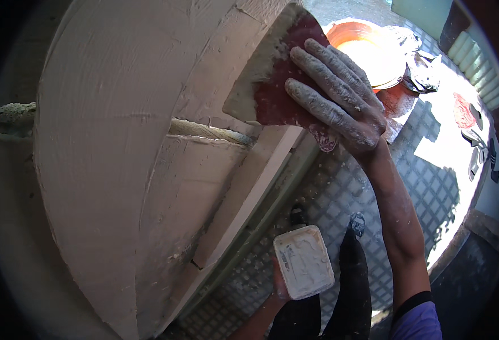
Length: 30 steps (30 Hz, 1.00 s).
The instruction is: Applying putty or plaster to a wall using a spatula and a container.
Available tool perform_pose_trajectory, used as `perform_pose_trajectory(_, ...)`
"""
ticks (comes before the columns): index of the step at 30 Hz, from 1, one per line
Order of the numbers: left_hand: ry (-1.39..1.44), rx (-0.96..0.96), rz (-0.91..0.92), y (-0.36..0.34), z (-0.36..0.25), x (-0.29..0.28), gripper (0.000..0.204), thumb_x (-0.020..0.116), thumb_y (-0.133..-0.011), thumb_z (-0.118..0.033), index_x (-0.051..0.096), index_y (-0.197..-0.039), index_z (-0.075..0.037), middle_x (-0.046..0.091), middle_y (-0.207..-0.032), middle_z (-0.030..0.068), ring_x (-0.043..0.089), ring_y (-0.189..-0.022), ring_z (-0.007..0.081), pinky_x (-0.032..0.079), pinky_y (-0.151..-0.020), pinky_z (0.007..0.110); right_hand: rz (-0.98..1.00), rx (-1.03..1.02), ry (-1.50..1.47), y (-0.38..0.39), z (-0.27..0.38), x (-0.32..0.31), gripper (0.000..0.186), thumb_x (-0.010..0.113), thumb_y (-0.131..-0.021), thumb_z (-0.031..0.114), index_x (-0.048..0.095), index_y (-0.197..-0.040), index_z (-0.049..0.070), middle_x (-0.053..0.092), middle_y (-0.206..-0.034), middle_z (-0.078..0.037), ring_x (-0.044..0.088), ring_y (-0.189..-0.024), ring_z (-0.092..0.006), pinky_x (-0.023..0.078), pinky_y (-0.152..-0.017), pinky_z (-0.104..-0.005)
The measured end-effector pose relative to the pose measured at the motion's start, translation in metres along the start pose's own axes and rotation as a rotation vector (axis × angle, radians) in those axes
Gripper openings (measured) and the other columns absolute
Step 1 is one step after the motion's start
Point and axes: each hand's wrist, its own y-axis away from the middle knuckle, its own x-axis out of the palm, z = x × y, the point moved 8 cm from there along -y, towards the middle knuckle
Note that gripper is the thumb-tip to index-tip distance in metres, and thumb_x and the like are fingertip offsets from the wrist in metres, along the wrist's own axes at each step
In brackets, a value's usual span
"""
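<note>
My right hand (pixel 346 102) is closed on a red scraper (pixel 277 85), its long fingers pressed flat over the blade and coated in pale paste. The scraper's smeared edge lies against the plastered surface (pixel 99 158), near the upper part of a ledge (pixel 258 175). A groove (pixel 204 130) with a rough edge runs across the plaster below the blade. Low in the view, my left hand (pixel 280 283) grips a rectangular tub (pixel 304 260) of white paste from its left side, mostly hidden beneath it.
An orange bucket (pixel 342 29) in bright sun stands at upper right, beside dark crumpled bags (pixel 422 72). A red bag (pixel 464 110) and several sandals (pixel 476 161) lie along the right. My feet are on a patterned tile floor (pixel 397 164). A corrugated panel (pixel 476 65) is at far right.
</note>
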Motion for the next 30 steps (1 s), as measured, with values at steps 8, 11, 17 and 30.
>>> perform_pose_trajectory(8,-0.04,0.003,-0.042,0.0,-0.003,-0.013,0.092,0.034,-0.087,-0.076,0.021,-0.152,-0.013,0.033,-0.152,0.0137,0.042,-0.133,0.0357,0.036,-0.108,0.056,0.043,0.063,-0.061,-0.005,-0.025,0.037,0.048,0.067,-0.081,0.018,0.061,-0.129,0.019,0.056,-0.136,-0.009,0.053,-0.125,-0.0279,0.045,-0.105,-0.0423)
perform_pose_trajectory(11,-0.043,0.023,-0.056,0.003,-0.004,-0.015,0.092,0.034,-0.087,-0.076,0.02,-0.152,-0.013,0.033,-0.152,0.0137,0.042,-0.133,0.0361,0.036,-0.108,0.056,0.153,0.118,-0.038,0.021,-0.017,0.012,0.047,0.066,-0.082,0.016,0.061,-0.129,0.02,0.056,-0.136,-0.009,0.053,-0.126,-0.029,0.045,-0.105,-0.0424)
perform_pose_trajectory(17,-0.034,-0.019,-0.071,-0.002,0.006,-0.025,0.092,0.032,-0.086,-0.077,0.02,-0.152,-0.014,0.032,-0.152,0.013,0.041,-0.134,0.0363,0.035,-0.108,0.057,-0.101,0.001,-0.024,-0.039,-0.036,0.014,0.05,0.07,-0.078,0.015,0.062,-0.127,0.016,0.057,-0.134,-0.011,0.053,-0.126,-0.0295,0.043,-0.107,-0.0422)
perform_pose_trajectory(30,-0.055,-0.033,-0.106,-0.002,0.017,-0.014,0.09,0.027,-0.088,-0.076,0.023,-0.151,-0.011,0.036,-0.15,0.0135,0.042,-0.133,0.0348,0.035,-0.11,0.052,0.059,0.102,-0.14,-0.034,0.001,0.013,0.054,0.067,-0.082,0.021,0.055,-0.134,0.02,0.047,-0.144,-0.008,0.042,-0.135,-0.0288,0.036,-0.113,-0.0449)
